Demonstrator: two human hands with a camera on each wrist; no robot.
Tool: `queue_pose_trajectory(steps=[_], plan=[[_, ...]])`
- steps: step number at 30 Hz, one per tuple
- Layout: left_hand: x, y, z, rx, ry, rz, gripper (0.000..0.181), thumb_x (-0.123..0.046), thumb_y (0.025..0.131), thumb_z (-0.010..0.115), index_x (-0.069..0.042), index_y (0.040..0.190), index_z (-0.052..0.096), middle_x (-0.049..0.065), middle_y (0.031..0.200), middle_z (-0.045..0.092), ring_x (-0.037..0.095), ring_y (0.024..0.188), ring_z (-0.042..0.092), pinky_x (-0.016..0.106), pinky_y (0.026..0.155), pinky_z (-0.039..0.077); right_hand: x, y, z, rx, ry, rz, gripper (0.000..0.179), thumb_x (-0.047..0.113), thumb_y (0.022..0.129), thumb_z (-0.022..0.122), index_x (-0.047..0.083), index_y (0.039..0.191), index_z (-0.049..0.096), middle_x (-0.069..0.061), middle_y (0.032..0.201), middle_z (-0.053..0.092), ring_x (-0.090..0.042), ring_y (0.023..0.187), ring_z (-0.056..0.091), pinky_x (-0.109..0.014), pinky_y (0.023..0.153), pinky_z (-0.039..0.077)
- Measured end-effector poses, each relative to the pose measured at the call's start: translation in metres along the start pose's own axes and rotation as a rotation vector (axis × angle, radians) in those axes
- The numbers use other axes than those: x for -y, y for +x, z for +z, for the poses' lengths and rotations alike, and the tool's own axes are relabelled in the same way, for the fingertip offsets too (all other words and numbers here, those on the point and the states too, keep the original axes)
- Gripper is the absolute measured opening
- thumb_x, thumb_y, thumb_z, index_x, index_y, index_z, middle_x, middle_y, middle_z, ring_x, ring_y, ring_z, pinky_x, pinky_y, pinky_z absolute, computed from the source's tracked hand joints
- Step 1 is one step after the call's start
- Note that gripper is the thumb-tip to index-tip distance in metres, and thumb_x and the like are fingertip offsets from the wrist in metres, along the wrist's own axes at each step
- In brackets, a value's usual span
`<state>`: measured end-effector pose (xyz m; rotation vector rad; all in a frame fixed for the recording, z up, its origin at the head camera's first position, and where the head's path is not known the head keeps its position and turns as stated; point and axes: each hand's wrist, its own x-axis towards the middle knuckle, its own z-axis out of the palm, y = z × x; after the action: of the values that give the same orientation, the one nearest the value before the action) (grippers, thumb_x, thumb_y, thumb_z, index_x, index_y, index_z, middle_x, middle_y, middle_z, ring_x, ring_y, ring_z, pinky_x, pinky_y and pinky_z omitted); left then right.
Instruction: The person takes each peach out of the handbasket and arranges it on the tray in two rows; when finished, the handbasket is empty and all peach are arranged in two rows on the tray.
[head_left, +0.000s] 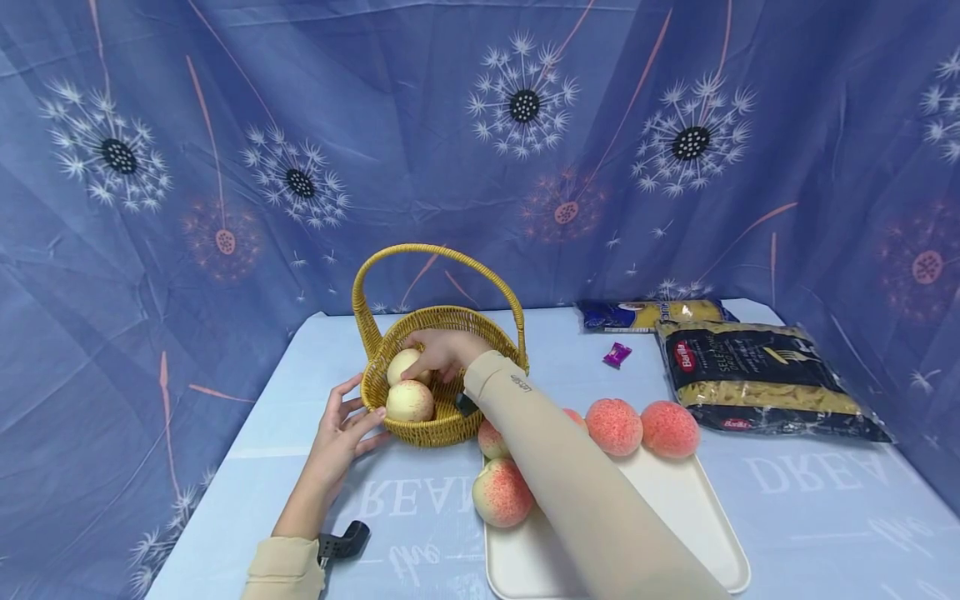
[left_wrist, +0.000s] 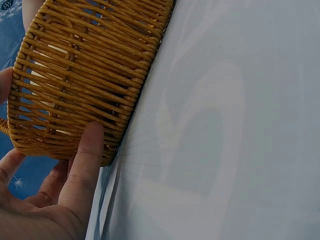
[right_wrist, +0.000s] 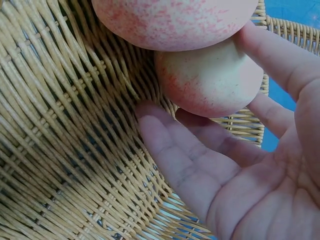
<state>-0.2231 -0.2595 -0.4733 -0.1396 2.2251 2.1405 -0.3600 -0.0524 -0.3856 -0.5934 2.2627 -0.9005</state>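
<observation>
A yellow-brown wicker basket (head_left: 442, 432) with a tall arched handle stands on the table. My left hand (head_left: 337, 437) holds its left side, one fingertip at the rim and other fingers against the outer weave. Inside the basket lie two pale peaches, a nearer peach (head_left: 410, 402) and a farther peach (head_left: 403, 365). My right hand (head_left: 446, 348) reaches into the basket beside them. In the right wrist view, its thumb touches the pale, pink-flecked peach (right_wrist: 210, 82), while the other fingers (right_wrist: 175, 150) stretch out loosely below it, near the wicker wall.
A white tray (head_left: 675, 508) with several red-pink peaches (head_left: 615, 427) lies at the front right, partly hidden by my right sleeve. Farther right are a large black pasta bag (head_left: 772, 375), a blue pasta packet (head_left: 626, 315) and a small purple wrapped sweet (head_left: 617, 355). A patterned blue cloth (head_left: 450, 167) hangs behind.
</observation>
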Motion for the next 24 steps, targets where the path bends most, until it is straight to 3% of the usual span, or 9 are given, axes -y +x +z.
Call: queue_pose_trajectory(steps=[10,24], plan=[[0.002,0.002,0.000,0.001,-0.014,-0.007,0.078,-0.020,0.104,0.073,-0.033,0.166,0.028,0.018,0.152,0.041,0.007,0.118,0.066,0.039,0.096,0.068,0.000,0.001,-0.002,-0.016,0.015,-0.021,0.061,0.026,0.100,0.078,0.014,0.154,0.051,-0.011,0.136,0.058,-0.023,0.099,0.068,-0.045,0.095,0.067],[-0.001,0.000,0.001,-0.010,-0.015,-0.013,0.079,-0.021,0.104,0.073,-0.032,0.167,0.027,0.018,0.154,0.040,0.006,0.117,0.066,0.038,0.096,0.068,-0.009,-0.009,-0.014,-0.023,0.068,-0.012,0.059,0.022,0.101,0.077,0.010,0.152,0.051,-0.017,0.146,0.054,-0.024,0.104,0.069,-0.048,0.103,0.065]])
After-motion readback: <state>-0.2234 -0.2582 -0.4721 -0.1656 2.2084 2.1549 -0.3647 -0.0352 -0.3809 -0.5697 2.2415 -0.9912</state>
